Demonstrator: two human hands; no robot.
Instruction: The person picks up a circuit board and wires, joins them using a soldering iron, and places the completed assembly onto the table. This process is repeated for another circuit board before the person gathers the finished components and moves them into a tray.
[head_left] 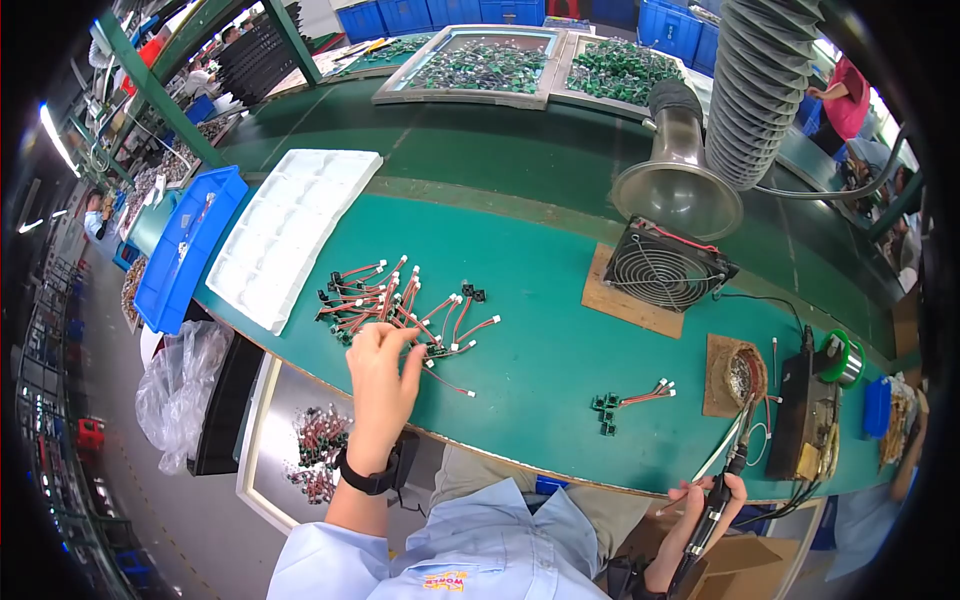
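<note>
My left hand [380, 375] is at the near side of a pile of small green circuit boards with red-and-black wires and white plugs [385, 300]. Its thumb and index finger are bent together in a pinch; whatever is between them is hidden. In my right hand [690, 510], at the table's front edge, is a black-handled soldering iron [712, 508]. The iron points up and away, toward a round tin of metal wool [742, 375] on a brown pad. A smaller group of wired boards [610, 412] lies left of the iron.
A small fan [665, 265] stands on a wooden board below a metal extraction hood [678, 195]. A white compartment tray [290, 230] and a blue bin [190, 245] are at left. On the right are a green solder spool [845, 358] and a black box [800, 420] with cables.
</note>
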